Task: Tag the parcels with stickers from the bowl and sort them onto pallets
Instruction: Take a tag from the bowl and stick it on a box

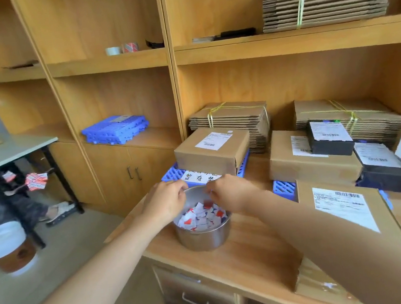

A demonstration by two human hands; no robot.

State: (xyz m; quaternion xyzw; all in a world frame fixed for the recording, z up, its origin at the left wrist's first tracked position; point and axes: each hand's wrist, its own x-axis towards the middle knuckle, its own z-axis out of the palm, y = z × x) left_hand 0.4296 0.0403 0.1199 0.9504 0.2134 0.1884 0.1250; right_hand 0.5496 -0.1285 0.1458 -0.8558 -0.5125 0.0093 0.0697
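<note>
Left hand (166,201): fingers curled above the bowl's far rim; I cannot tell whether they pinch a sticker
Right hand (229,194): curled likewise, its fingertips near the left's; what it holds is hidden too
Bowl (204,239): on the counter (249,256), beneath both hands
Stickers (201,216): loose heap in the bowl, just below the fingertips
Parcel (212,150): just beyond the hands, on a blue pallet (171,175)
Parcel lie: label up, long axis left to right
Nearer hand: neither, both about equally close
Likely move: forward and up to the parcel's top
</note>
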